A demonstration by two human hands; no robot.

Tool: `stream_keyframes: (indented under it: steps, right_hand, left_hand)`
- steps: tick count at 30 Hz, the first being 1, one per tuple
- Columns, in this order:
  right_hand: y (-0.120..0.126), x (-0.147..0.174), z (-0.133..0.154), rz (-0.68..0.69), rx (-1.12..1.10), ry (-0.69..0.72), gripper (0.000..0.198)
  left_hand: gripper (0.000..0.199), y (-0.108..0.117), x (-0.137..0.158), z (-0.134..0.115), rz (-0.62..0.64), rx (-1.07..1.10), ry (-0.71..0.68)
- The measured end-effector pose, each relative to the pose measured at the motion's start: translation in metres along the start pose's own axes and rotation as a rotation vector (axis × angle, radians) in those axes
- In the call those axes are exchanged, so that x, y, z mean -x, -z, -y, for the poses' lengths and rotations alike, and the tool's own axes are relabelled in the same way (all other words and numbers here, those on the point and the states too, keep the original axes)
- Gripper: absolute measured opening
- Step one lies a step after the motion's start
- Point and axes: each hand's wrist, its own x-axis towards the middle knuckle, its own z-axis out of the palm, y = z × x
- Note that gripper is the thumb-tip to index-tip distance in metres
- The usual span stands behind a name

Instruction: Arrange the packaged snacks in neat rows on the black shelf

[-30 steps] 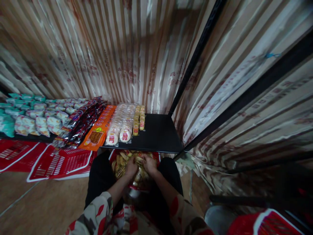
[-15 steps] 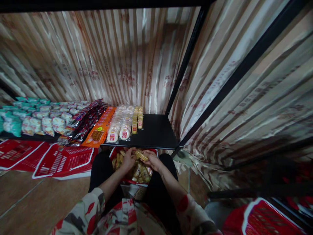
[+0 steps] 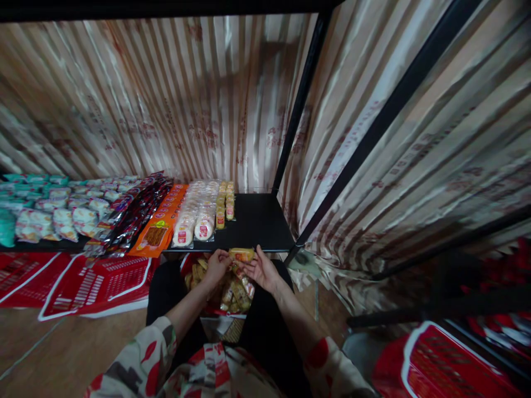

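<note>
A small yellow-wrapped snack packet (image 3: 241, 254) is held level between my two hands, just at the shelf's front edge. My left hand (image 3: 218, 268) pinches its left end. My right hand (image 3: 263, 271) grips the right end, thumb upright and the other fingers beneath. Under my hands, a red basket (image 3: 185, 265) between my knees holds many similar yellow-wrapped packets (image 3: 234, 296). On the black shelf (image 3: 259, 221) behind, two short rows of yellow packets (image 3: 220, 215) stand beside rows of round white packaged snacks (image 3: 204, 228).
Left along the shelf lie an orange packet (image 3: 155, 235), dark shiny packets (image 3: 133, 221), and white (image 3: 64, 221) and teal bags (image 3: 6, 228). Red basket-printed sheets (image 3: 99, 284) hang below. A black post (image 3: 302, 105) and striped curtain (image 3: 186, 105) stand behind; a red basket (image 3: 448, 359) is at lower right.
My hands have raised the yellow packet from over the basket towards the shelf edge, turning it from slanted to level. The view has shifted slightly right.
</note>
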Motion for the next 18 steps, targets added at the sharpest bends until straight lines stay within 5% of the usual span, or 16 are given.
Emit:
stream_keyframes:
  steps: [5,12,18]
  right_hand:
    - [-0.005,-0.01,0.001,-0.039,-0.02,0.156,0.022]
    - [-0.011,-0.034,0.0,-0.129,0.213,0.407,0.031]
    - [-0.006,-0.074,0.026,-0.199,0.468,0.565,0.035]
  left_hand:
    - [0.026,-0.017,-0.001,0.001,-0.044,0.151,0.102]
    - [0.025,-0.036,-0.011,-0.006,-0.091,0.231,0.174]
    - [0.01,-0.044,-0.026,-0.001,-0.136,0.131,0.173]
